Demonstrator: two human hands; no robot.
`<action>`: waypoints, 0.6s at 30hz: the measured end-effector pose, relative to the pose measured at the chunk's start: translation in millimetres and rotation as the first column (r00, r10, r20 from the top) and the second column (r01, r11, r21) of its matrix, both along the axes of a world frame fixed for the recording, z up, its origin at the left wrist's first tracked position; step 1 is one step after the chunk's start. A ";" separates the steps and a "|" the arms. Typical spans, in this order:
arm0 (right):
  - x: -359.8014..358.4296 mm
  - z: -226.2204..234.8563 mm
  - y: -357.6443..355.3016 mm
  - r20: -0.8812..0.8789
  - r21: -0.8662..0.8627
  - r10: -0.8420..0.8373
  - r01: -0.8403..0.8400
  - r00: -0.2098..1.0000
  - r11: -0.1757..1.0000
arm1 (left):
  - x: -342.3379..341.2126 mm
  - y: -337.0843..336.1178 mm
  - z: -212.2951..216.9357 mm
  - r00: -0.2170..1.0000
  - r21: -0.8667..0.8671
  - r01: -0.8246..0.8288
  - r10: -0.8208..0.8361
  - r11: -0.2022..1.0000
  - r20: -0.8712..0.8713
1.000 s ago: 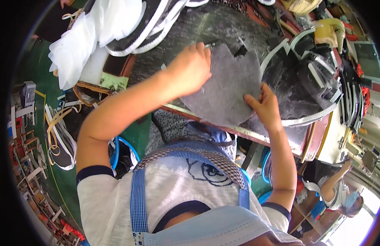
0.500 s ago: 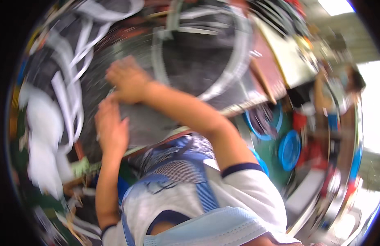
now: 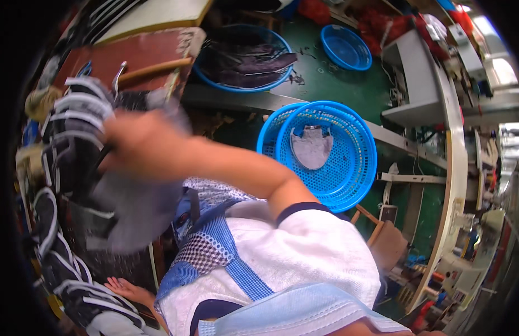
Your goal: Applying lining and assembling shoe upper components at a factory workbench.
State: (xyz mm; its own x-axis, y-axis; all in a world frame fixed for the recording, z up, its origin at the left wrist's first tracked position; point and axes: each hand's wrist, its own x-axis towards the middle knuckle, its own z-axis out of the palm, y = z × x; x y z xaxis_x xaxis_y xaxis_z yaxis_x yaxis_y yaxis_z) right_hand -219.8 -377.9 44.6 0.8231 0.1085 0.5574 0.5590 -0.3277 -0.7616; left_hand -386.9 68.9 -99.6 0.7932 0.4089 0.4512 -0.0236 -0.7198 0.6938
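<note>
My right hand (image 3: 144, 144), blurred by motion, is closed on a grey fabric piece (image 3: 133, 210) that hangs below it over the worktable. My left hand (image 3: 126, 288) lies low at the left, palm up, fingers apart and holding nothing. Beside both hands runs a row of black pieces with white edges (image 3: 80, 126), overlapping one another. To the right of my body, a similar grey cut piece (image 3: 312, 148) rests inside a blue mesh basket (image 3: 357, 159), which is stacked in another.
A wooden stick (image 3: 153, 71) lies on the red board (image 3: 91, 53) at the table's far end. On the green floor stand a blue basket of dark pieces (image 3: 242, 78) and a blue basin (image 3: 349, 47). A brown chair (image 3: 388, 246) and a long bench (image 3: 447, 196) are at the right.
The view has swung to the right. Both hands were together over the dark tabletop; my right hand has lifted the grey fabric piece, and my left has drawn back apart from it.
</note>
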 end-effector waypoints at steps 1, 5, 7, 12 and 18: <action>-3.7 -21.0 -42.4 0.105 0.065 -0.249 0.243 0.963 0.968 | -2.3 -2.2 0.6 0.998 0.043 -0.033 0.036 0.999 -0.055; -77.9 -82.4 -215.6 -0.069 -0.033 -0.711 0.711 0.700 0.703 | 7.9 -19.5 9.5 0.974 0.226 0.057 -0.004 0.973 -0.228; -126.4 -122.0 -286.5 -0.164 -0.109 -0.835 0.832 0.525 0.544 | 20.5 -36.0 9.0 0.971 0.210 0.084 -0.033 0.974 -0.236; -183.0 -232.2 -399.9 -0.580 -0.103 -0.731 0.858 0.359 0.503 | -6.0 -18.1 26.5 0.974 0.186 -0.019 0.061 0.982 -0.218; -182.3 -318.7 -448.1 -0.115 -0.416 -0.947 0.851 0.301 0.321 | 48.1 -55.9 9.1 0.955 0.508 0.088 0.073 0.857 -0.288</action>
